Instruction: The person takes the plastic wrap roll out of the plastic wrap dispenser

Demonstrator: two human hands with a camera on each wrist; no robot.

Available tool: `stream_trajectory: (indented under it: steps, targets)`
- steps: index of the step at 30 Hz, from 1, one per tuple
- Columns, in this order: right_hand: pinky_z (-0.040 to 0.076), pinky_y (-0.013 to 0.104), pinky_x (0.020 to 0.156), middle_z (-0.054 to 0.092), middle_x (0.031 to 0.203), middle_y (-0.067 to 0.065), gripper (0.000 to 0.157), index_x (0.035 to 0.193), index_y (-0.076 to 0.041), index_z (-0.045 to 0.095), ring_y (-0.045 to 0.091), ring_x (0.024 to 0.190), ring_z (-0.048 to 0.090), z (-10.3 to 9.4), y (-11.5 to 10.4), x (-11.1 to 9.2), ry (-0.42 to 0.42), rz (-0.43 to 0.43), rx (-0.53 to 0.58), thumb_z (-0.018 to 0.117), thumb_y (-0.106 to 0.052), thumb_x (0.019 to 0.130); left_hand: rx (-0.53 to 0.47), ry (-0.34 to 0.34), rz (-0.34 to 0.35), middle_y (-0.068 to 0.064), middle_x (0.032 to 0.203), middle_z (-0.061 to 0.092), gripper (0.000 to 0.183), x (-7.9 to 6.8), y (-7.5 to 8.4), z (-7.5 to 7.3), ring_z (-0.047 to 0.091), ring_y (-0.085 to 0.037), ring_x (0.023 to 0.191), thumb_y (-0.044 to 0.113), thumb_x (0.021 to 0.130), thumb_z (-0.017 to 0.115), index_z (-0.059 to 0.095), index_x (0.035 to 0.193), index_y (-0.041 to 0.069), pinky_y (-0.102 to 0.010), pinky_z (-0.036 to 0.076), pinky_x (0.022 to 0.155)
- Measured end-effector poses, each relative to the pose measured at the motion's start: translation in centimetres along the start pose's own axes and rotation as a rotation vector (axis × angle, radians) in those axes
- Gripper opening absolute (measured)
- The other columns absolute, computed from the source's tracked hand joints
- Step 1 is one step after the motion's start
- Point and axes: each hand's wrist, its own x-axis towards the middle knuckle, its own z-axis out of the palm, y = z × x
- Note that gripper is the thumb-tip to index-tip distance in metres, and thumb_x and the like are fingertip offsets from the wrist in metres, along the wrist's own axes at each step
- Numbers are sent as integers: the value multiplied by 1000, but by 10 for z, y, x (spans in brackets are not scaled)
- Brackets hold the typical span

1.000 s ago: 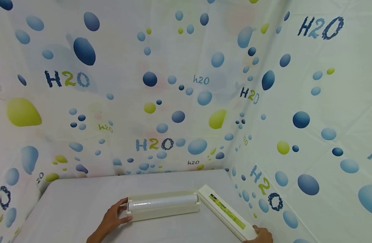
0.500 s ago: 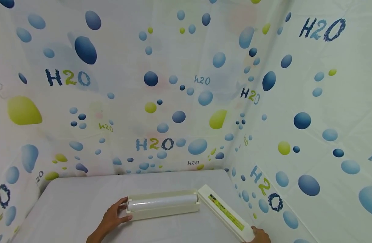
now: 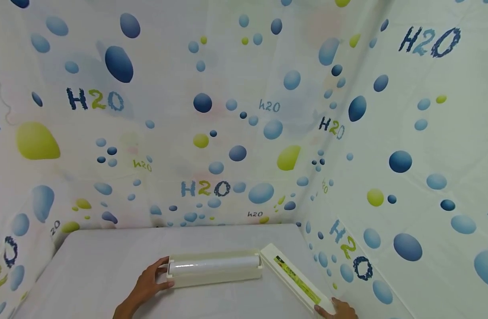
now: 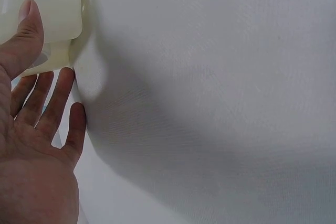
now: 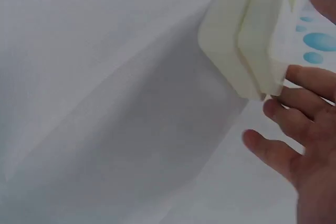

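Note:
In the head view, a cream cling film dispenser (image 3: 216, 279) lies lengthwise on the table, its top open. Inside it shows a shiny roll of cling film (image 3: 216, 265). My left hand (image 3: 146, 283) grips the dispenser's left end, thumb at the front corner and fingers behind. The left wrist view shows the thumb (image 4: 31, 30) against the cream end. Slanting to the right is the dispenser's long cream lid (image 3: 269, 251) with a yellow-green label (image 3: 296, 281). My right hand (image 3: 339, 309) holds the lid's near end between thumb and fingers. Its far end meets the dispenser's right corner.
A white cloth covers the table (image 3: 108, 252). Behind it and along both sides hang white sheets (image 3: 168, 146) printed with blue and green drops and H2O lettering. The right sheet comes close beside the lid.
The head view has shifted slightly, so the wall pattern sits further right. My right thumb now shows on the lid's left side. The dispenser and lid stay in place.

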Motion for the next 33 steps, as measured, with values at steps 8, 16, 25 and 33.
stream_trajectory:
  steps: [8,16,25,33]
  targets:
    - [62,62,84,81,91,24,43,111,10,77,43,83,79,-26,-24,-15,519,20,210,77,-31,97,-25,-4,-2,-31,153,61,91,-3,-2,0,70,-48,129,24,82,97,51,155,-5,-75,46,115]
    - [65,58,86,80,103,29,42,117,13,76,43,90,78,-43,-58,7,586,-212,355,86,-18,91,-46,-3,1,-33,154,59,92,-2,1,0,69,-49,129,22,80,98,51,154,-6,-74,46,116]
    - [61,62,95,82,116,22,52,127,4,76,41,104,78,-58,-103,24,551,-491,335,95,-17,83,-41,-8,-22,-33,154,60,92,2,0,1,69,-48,130,24,80,98,52,154,-6,-77,44,116]
    - [64,52,89,84,113,12,50,123,-4,80,37,101,79,-56,-152,28,544,-677,419,98,-8,77,-24,-18,23,-34,148,63,89,-1,-5,1,72,-47,124,26,82,97,53,151,-7,-76,48,112]
